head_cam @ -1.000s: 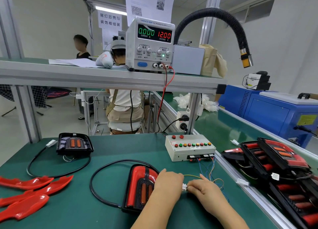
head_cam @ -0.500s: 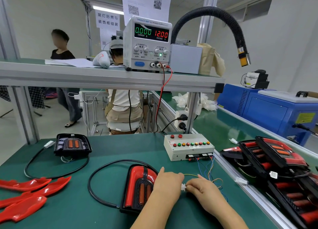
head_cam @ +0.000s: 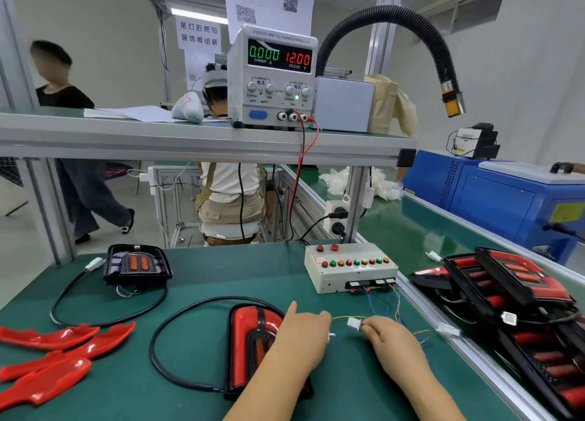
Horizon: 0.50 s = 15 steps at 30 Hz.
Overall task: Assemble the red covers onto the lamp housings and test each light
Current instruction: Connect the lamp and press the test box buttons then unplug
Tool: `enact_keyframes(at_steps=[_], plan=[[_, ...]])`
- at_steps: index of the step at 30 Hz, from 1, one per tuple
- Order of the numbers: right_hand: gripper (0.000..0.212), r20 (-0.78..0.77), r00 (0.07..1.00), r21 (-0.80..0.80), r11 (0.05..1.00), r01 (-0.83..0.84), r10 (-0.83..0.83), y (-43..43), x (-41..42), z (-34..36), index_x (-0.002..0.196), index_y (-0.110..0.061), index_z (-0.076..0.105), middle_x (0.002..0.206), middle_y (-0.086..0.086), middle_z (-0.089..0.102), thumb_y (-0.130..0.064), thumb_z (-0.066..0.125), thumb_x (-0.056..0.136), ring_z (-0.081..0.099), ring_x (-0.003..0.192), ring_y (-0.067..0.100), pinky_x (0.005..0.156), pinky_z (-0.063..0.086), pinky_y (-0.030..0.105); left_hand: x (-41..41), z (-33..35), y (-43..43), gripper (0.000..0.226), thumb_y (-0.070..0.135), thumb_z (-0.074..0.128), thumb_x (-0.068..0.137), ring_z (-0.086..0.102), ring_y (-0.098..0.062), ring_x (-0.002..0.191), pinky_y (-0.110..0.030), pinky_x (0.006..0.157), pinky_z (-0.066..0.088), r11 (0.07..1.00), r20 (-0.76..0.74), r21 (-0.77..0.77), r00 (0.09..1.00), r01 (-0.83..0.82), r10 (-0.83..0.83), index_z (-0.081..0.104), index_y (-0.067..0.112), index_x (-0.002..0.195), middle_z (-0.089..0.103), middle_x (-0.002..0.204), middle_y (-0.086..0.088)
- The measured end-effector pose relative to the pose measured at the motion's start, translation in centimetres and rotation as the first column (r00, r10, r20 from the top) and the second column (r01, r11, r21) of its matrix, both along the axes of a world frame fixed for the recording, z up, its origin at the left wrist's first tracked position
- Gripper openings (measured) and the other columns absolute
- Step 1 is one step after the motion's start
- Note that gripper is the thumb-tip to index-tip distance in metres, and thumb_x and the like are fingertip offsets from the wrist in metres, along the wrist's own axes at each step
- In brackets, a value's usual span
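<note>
Head view: covered lamp front centre, beneath left hand gripping its plug; right hand pinching connector, plugs apart. Untested yet; left over: bare housing, loose covers. Probably finished: stack rightward.

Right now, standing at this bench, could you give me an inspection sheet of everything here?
Surface: green bench mat, conveyor on the right.
Job's things: covered lamp by the hands; uncovered housing far left; loose red covers at left edge; test box; power supply reading 0.000 A, 12.00 V.
Clutter: stacked lamps on the conveyor.
Hands: left hand holds the lamp plug; right hand pinches the white connector; plugs apart.
Cables: black cable loops from covered lamp; red lead drops from supply.
Surroundings: black hose, blue machine, a seated person and a walking person behind.
</note>
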State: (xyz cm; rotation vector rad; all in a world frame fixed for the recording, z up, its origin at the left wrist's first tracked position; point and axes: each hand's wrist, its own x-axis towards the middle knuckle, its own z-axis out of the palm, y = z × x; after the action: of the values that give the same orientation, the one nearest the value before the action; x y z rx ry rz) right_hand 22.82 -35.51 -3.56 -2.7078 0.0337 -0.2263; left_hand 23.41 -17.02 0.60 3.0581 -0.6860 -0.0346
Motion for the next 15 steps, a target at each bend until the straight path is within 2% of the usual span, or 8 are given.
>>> enact_keyframes(at_steps=[3,6,7,9,11,12,14,15], plan=[[0.032,0.056,0.994,-0.199,0.974,0.108,-0.098,-1.0,0.5,-0.6,0.127,-0.027,0.058,0.127,-0.006,0.061,-0.028,0.038,0.102,0.044,0.132,0.017,0.104,0.034,0.028,-1.0,-0.1,-0.1,0.031,0.000,0.043,0.088,0.054,-0.035,0.108,-0.055,0.118,-0.003,0.999,-0.019,0.040,1.000,0.016,-0.015,0.046,0.006,0.118,0.061,0.103,-0.014],[0.040,0.090,0.992,-0.259,0.960,0.104,-0.083,-0.8,0.7,-0.8,0.142,-0.021,0.044,0.143,-0.007,0.048,-0.027,0.038,0.103,0.021,0.147,0.018,0.118,0.015,0.029,-2.2,0.0,-0.1,0.035,0.007,0.045,0.092,0.029,-0.034,0.137,-0.064,0.112,-0.008,0.992,-0.065,0.123,0.998,0.025,-0.017,0.050,0.011,0.126,0.055,0.127,-0.013],[0.039,0.140,0.988,-0.209,0.973,0.098,-0.069,-0.5,0.5,-0.5,0.140,-0.018,0.048,0.141,-0.005,0.050,-0.024,0.043,0.102,0.023,0.146,0.021,0.119,0.017,0.032,-2.4,0.0,-0.1,0.038,0.009,0.045,0.092,0.019,-0.033,0.143,-0.065,0.112,-0.008,0.991,-0.078,0.129,0.997,0.029,-0.019,0.049,0.014,0.130,0.051,0.134,-0.012],[0.031,0.303,0.953,-0.055,0.998,0.026,-0.008,0.6,-0.1,-0.1,0.125,-0.010,0.063,0.125,0.002,0.063,-0.012,0.059,0.094,0.044,0.133,0.029,0.111,0.033,0.040,-2.8,0.7,0.3,0.042,0.011,0.044,0.094,0.015,-0.029,0.145,-0.059,0.115,0.000,0.997,-0.062,0.081,0.998,0.015,-0.010,0.046,0.020,0.135,0.046,0.141,-0.006],[0.021,0.437,0.898,0.044,0.997,-0.067,0.041,1.8,-0.9,0.1,0.107,-0.010,0.072,0.103,0.000,0.069,-0.007,0.070,0.086,0.061,0.106,0.025,0.091,0.048,0.038,-3.3,1.9,1.4,0.035,0.019,0.042,0.096,0.033,-0.026,0.135,-0.044,0.113,0.024,0.994,0.056,-0.095,0.996,-0.056,0.062,0.050,0.024,0.130,0.050,0.134,-0.001],[0.017,0.414,0.909,0.100,0.990,-0.098,0.049,2.5,-1.4,0.4,0.104,-0.015,0.073,0.097,-0.007,0.068,-0.012,0.070,0.088,0.062,0.096,0.016,0.085,0.049,0.032,-3.5,2.4,2.4,0.031,0.023,0.041,0.098,0.041,-0.023,0.126,-0.038,0.104,0.035,0.953,0.124,-0.278,0.979,-0.122,0.162,0.054,0.025,0.126,0.052,0.130,0.001],[0.012,0.261,0.961,0.185,0.973,-0.139,0.088,3.8,-2.0,0.6,0.102,-0.027,0.070,0.093,-0.017,0.062,-0.026,0.061,0.094,0.058,0.087,0.001,0.080,0.045,0.023,-3.9,3.0,5.5,0.027,0.027,0.044,0.097,0.049,-0.021,0.112,-0.033,0.090,0.043,0.760,0.144,-0.594,0.895,-0.263,0.421,0.060,0.024,0.119,0.053,0.122,0.000],[0.013,0.164,0.979,0.182,0.972,-0.149,0.119,4.4,-1.9,0.7,0.101,-0.029,0.068,0.094,-0.017,0.062,-0.032,0.057,0.095,0.056,0.088,0.000,0.081,0.044,0.022,-4.0,3.1,7.4,0.026,0.028,0.045,0.097,0.050,-0.023,0.110,-0.034,0.088,0.043,0.671,0.110,-0.652,0.833,-0.352,0.543,0.060,0.022,0.118,0.051,0.121,-0.003]])
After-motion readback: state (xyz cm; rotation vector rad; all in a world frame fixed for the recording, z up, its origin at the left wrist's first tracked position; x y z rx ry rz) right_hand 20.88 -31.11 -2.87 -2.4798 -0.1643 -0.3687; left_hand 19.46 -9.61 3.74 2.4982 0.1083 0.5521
